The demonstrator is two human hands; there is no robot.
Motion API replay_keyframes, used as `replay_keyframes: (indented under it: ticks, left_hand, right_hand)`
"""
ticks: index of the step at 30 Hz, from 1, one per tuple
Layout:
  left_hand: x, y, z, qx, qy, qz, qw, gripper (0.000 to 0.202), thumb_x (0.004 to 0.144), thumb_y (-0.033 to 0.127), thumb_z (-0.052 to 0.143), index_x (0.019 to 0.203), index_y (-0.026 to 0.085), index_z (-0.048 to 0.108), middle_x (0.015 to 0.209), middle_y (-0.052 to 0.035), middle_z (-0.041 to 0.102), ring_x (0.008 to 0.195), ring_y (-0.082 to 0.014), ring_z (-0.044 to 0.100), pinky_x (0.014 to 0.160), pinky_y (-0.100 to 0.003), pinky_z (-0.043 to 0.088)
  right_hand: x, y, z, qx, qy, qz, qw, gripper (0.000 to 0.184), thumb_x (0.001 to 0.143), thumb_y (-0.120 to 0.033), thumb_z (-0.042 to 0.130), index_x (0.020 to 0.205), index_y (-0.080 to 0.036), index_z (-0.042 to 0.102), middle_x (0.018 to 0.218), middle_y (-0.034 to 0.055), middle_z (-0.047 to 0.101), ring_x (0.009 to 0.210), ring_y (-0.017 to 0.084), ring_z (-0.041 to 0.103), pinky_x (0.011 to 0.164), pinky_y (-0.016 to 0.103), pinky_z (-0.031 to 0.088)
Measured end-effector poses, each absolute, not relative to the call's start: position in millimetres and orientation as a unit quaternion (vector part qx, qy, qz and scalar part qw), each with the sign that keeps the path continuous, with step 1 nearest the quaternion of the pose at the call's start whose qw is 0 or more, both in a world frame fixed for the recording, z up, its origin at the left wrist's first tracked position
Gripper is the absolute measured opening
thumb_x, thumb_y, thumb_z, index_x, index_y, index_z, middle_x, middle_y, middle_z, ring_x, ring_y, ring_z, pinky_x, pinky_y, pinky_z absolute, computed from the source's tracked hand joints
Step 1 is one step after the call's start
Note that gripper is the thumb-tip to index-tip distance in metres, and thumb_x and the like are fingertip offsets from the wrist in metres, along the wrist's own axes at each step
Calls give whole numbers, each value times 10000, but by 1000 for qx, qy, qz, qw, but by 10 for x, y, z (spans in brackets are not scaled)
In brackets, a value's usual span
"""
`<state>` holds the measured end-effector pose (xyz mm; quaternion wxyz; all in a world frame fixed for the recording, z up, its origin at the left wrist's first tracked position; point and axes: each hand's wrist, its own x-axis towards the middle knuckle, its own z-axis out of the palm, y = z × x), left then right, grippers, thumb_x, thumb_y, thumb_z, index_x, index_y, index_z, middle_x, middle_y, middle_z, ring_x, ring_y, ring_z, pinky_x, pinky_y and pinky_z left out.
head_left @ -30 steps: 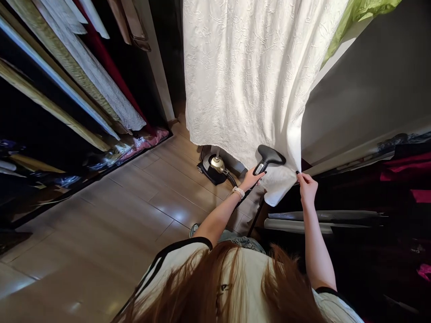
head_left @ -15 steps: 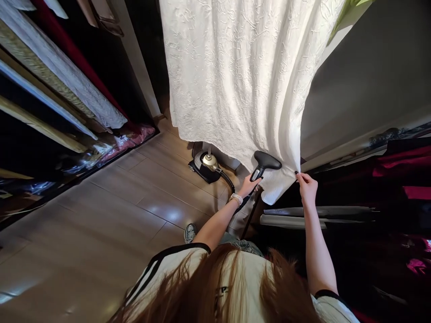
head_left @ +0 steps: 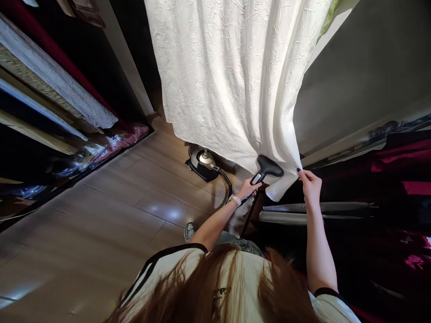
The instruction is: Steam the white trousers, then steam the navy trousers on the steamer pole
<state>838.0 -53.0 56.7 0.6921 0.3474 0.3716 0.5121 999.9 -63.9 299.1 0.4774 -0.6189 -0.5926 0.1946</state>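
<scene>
A long white textured garment (head_left: 218,80) hangs in front of me, its lower right corner drawn out to the side. My left hand (head_left: 248,188) is wrapped round the handle of a black garment steamer head (head_left: 269,166), which lies against the cloth near the hem. Between thumb and fingers, my right hand (head_left: 310,181) pinches the garment's edge and holds it taut. Behind the hem, on the floor, stands the steamer base (head_left: 202,163). From it a black ribbed hose (head_left: 226,179) curves towards my left hand.
Clothes hang on a rack (head_left: 57,76) at the left, above plastic-wrapped items (head_left: 117,143). Dark and magenta garments (head_left: 400,157) hang at the right, beside a grey wall (head_left: 357,80). Wood-look floor (head_left: 117,215) spreads at the lower left.
The steamer head has shifted slightly right and down along the cloth in my left hand. My right hand has moved a little to the right, still pinching the edge. The view has shifted slightly.
</scene>
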Motion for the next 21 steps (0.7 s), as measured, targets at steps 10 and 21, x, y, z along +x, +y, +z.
replay_keyframes:
  ticks: [10, 21]
  left_hand:
    - [8446, -661, 390, 342, 393, 507, 687, 425, 753, 505, 799, 782, 156, 558, 615, 24, 574, 423, -76, 514, 422, -200, 414]
    - [8545, -730, 319, 297, 422, 523, 678, 486, 720, 559, 806, 720, 160, 529, 591, 17, 563, 432, -83, 523, 423, -198, 407]
  right_hand:
    - [9930, -631, 3064, -609, -608, 192, 471, 331, 702, -489, 743, 744, -161, 741, 693, 16, 631, 658, 141, 512, 648, 293, 435]
    - [9802, -594, 3081, -618, -583, 226, 477, 341, 675, -488, 732, 751, -156, 738, 694, 22, 642, 661, 147, 522, 638, 293, 446]
